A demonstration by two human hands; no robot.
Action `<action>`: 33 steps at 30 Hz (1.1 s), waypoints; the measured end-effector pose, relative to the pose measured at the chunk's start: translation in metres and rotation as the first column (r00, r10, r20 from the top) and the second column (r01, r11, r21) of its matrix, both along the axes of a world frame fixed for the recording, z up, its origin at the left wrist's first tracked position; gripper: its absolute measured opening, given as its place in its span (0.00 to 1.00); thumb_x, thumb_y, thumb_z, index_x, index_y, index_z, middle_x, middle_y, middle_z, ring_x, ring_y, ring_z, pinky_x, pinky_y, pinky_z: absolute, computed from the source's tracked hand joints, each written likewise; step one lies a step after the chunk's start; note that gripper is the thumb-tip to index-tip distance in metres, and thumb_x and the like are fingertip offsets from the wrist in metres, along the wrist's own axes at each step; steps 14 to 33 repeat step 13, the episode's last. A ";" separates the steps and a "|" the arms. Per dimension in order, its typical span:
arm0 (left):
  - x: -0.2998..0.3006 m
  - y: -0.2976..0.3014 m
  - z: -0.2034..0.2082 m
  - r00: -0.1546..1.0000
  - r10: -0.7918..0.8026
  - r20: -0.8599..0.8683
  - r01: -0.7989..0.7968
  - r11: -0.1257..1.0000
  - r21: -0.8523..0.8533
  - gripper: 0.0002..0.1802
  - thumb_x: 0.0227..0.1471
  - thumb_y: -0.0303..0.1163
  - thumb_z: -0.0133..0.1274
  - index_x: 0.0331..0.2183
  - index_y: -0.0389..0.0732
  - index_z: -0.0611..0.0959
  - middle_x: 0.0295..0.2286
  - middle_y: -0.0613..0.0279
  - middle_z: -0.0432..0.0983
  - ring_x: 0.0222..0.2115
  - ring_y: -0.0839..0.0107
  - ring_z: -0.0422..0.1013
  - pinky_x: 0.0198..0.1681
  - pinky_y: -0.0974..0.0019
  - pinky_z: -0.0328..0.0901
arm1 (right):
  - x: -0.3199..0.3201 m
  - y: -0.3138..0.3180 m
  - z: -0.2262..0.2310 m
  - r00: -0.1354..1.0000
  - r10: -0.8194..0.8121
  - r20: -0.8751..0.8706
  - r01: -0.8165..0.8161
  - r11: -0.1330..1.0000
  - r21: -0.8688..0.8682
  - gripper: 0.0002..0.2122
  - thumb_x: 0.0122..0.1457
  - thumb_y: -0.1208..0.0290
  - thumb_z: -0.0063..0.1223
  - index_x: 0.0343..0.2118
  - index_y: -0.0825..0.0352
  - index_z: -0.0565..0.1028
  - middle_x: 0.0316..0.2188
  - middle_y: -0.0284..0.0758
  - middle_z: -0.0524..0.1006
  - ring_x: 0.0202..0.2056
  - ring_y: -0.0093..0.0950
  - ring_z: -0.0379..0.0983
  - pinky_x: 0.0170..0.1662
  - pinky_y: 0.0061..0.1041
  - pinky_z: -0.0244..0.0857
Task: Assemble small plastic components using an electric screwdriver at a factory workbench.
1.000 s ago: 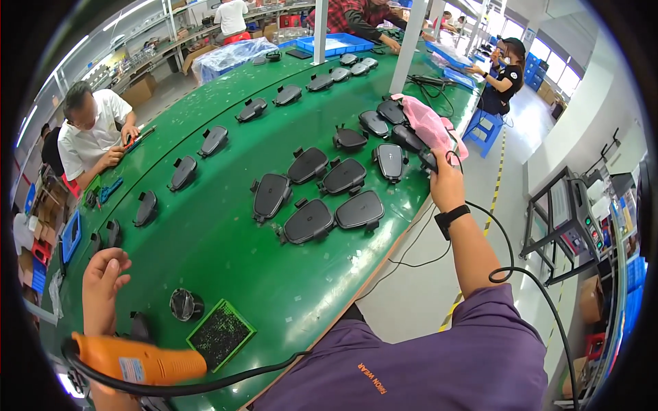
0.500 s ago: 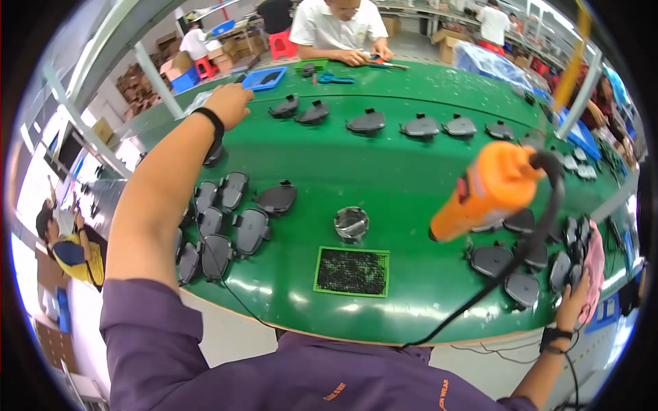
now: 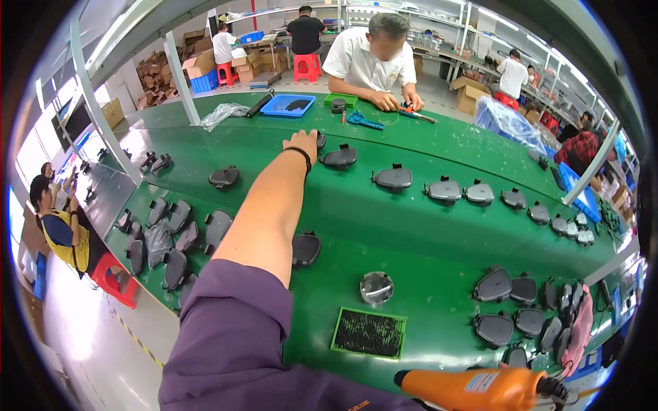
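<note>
My left hand [image 3: 300,142] reaches out over the green workbench [image 3: 411,260], palm down, its fingers stretched forward and a little apart. Beside its fingertips, and partly hidden by them, sits a dark grey rounded plastic device [image 3: 321,140]. Just to the right stands a similar device [image 3: 340,156] with small side clips, first in a row that curves off to the right. My right hand is out of the picture. An orange electric screwdriver [image 3: 473,387] hangs across the lower right, and nothing visible holds it.
More grey devices crowd the left [image 3: 176,267] and right [image 3: 493,284] of the bench, the right ones beside pink cloth [image 3: 579,332]. A green tray [image 3: 369,333] of small black parts lies below a round clear container [image 3: 377,288]. Across the bench, a person [image 3: 373,61] handles a tool near a blue tray [image 3: 288,106].
The view has shifted. My left hand has moved right, up to the grey device. My right hand has left the picture, and the orange screwdriver now appears lower and tipped sideways.
</note>
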State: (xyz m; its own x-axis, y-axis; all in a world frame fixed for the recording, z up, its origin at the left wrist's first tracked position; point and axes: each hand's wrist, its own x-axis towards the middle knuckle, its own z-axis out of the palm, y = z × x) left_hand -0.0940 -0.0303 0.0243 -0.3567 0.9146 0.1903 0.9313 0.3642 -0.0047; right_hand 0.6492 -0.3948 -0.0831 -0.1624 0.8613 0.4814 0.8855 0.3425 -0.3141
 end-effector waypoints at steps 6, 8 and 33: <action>-0.026 0.030 -0.063 1.000 -0.023 -0.011 0.024 0.997 0.079 0.28 0.57 0.28 0.51 0.59 0.50 0.69 0.54 0.49 0.70 0.56 0.54 0.68 0.57 0.42 0.63 | 0.008 0.033 -0.006 0.980 0.097 0.172 -0.123 0.982 0.143 0.13 0.64 0.58 0.53 0.45 0.61 0.75 0.27 0.27 0.72 0.26 0.30 0.69 0.31 0.31 0.67; -0.019 0.041 -0.062 0.991 0.007 0.130 -0.004 1.000 -0.027 0.27 0.57 0.29 0.52 0.59 0.49 0.69 0.56 0.49 0.67 0.59 0.56 0.65 0.59 0.42 0.61 | 0.024 0.024 -0.013 0.966 0.114 0.234 -0.158 0.971 0.179 0.13 0.64 0.56 0.54 0.41 0.60 0.77 0.22 0.26 0.71 0.22 0.29 0.69 0.27 0.31 0.67; -0.033 0.032 -0.054 0.978 0.082 0.191 -0.054 0.987 -0.149 0.33 0.56 0.31 0.56 0.62 0.49 0.66 0.64 0.49 0.58 0.65 0.56 0.56 0.63 0.44 0.56 | -0.036 0.019 0.040 0.999 0.027 0.041 -0.031 0.994 0.105 0.15 0.55 0.59 0.58 0.39 0.67 0.77 0.23 0.33 0.75 0.28 0.36 0.74 0.61 0.55 0.57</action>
